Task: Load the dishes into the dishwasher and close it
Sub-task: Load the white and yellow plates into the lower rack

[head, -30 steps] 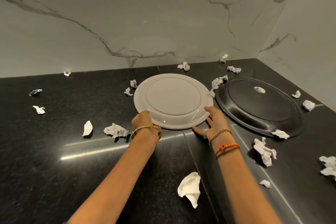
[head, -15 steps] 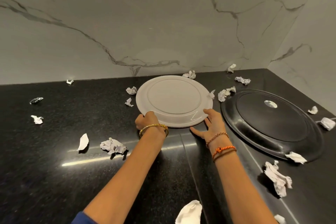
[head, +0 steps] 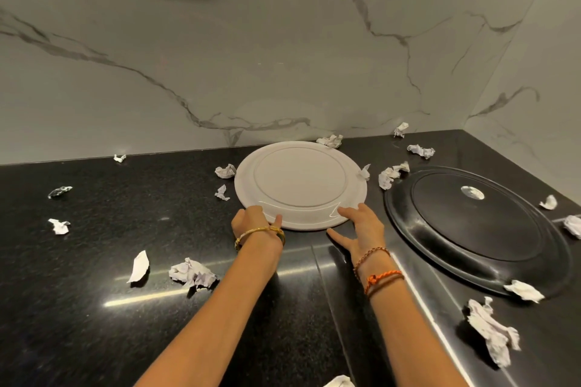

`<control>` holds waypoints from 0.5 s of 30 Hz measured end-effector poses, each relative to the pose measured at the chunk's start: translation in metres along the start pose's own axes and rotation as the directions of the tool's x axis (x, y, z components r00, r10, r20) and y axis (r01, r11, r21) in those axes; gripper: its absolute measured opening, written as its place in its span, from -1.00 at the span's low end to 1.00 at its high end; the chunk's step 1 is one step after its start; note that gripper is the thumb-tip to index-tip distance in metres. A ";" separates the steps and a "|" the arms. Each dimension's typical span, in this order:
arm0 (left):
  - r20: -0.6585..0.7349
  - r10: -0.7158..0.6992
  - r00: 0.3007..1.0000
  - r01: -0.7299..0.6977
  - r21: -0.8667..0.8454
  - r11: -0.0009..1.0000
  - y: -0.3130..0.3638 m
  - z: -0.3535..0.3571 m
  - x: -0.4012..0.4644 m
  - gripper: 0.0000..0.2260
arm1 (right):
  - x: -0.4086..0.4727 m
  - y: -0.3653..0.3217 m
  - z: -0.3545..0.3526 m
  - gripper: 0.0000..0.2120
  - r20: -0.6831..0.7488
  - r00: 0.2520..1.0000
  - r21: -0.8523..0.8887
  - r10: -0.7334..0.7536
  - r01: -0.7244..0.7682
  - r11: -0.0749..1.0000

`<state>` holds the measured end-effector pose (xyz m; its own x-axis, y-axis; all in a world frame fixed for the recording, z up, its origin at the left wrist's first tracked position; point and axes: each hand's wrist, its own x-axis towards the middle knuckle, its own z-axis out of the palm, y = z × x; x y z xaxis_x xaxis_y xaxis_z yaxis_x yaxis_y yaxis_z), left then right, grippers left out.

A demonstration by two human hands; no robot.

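The person is picking up the white plate [head: 300, 184] from the black counter [head: 94, 308]. The plate lies flat near the wall. The left hand [head: 256, 223] curls around the plate's near edge. The right hand [head: 361, 229] lies flat with straight fingers touching the rim. Next, I think both hands must lift the plate and carry it to the dishwasher, which I cannot see. A big black plate [head: 478, 229] lies to the right, with a paper ball [head: 524, 291] on its edge. The white plate holds nothing.
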<state>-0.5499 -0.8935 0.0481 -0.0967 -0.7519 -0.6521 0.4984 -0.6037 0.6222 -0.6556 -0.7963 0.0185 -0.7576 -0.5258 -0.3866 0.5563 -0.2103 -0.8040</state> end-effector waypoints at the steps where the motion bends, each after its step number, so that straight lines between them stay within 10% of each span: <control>1: 0.006 -0.010 1.000 0.010 -0.020 1.000 0.003 0.001 -0.002 -0.69 | 0.001 0.006 0.000 -0.40 0.000 0.999 -0.063 -0.054 0.054 0.997; 6: 0.046 -0.045 0.998 0.046 -0.020 0.999 0.010 0.002 -0.003 -0.65 | -0.006 0.028 -0.001 -0.24 0.117 0.926 -0.660 -0.359 0.342 0.668; 15: 0.190 -0.094 0.977 0.090 0.030 0.995 0.021 -0.011 0.000 -0.67 | -0.001 0.031 -0.003 -0.15 0.140 0.914 -0.689 -0.380 0.366 0.626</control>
<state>-0.5299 -0.9035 0.0562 -0.3050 -0.7283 -0.6136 0.4612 -0.6767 0.5739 -0.6389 -0.8000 -0.0073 -0.8565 -0.5159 0.0153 -0.1639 0.2438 -0.9559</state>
